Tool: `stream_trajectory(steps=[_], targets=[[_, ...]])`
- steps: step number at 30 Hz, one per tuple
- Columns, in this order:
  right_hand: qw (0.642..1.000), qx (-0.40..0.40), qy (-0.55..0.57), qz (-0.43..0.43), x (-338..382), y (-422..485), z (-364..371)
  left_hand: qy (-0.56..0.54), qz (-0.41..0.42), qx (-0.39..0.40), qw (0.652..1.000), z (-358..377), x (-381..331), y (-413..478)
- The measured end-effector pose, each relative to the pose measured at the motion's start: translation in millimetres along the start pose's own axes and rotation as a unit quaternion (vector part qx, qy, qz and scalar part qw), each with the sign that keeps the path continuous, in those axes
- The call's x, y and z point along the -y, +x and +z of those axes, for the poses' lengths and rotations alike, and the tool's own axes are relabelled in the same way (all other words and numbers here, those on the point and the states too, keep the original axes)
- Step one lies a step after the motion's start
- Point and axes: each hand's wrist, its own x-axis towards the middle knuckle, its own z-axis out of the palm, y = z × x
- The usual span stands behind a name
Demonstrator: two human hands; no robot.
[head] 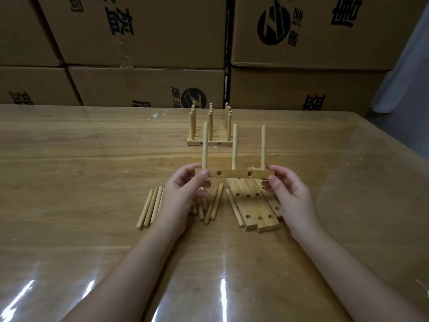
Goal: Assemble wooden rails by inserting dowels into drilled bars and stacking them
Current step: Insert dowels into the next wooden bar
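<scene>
Drilled bar (234, 174) with three upright dowels (235, 145) was held level above the table (92, 159), the left hand (185, 196) pinching its left end and the right hand (287, 194) pinching its right end between thumb and fingers. Loose dowels (151, 208) and spare bars (253, 210) lay beneath it, and finished rails (210, 126), perhaps four deep, stood farther back before cardboard boxes (139, 31).

Drilled bar (234, 174), held level: left hand (185, 194) and right hand (287, 194) pinch its ends; three dowels (235, 147) stand upright in it. Loose dowels (149, 210) nearer-left of bar; loose bars (253, 205) nearer-right; finished rails (210, 126) beyond, on table (81, 182); cartons (144, 84) farthest behind.
</scene>
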Motion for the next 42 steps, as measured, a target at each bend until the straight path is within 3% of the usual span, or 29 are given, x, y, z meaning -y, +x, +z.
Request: stream_trajectory(steps=[4,8,13,22,30,42], targets=[[0.999,-0.006,-0.042,-0.015,-1,4,-7,0.208,-0.017,0.018,0.978,-5,-7,2],[0.992,0.024,-0.120,-0.034,-4,3,-7,0.316,-0.069,0.079,0.943,-18,-23,6],[0.979,0.035,-0.192,-0.062,-12,4,-5,0.327,-0.078,0.093,0.937,-26,-31,11],[0.972,0.015,-0.225,-0.060,-17,7,-6,0.434,-0.017,0.009,0.901,-34,-24,78],[0.971,0.011,-0.230,-0.059,-17,8,-6,0.444,-0.075,0.006,0.893,-53,1,135],[0.967,0.014,-0.245,-0.068,-15,7,-5,0.443,-0.043,-0.057,0.894,-46,20,178]])
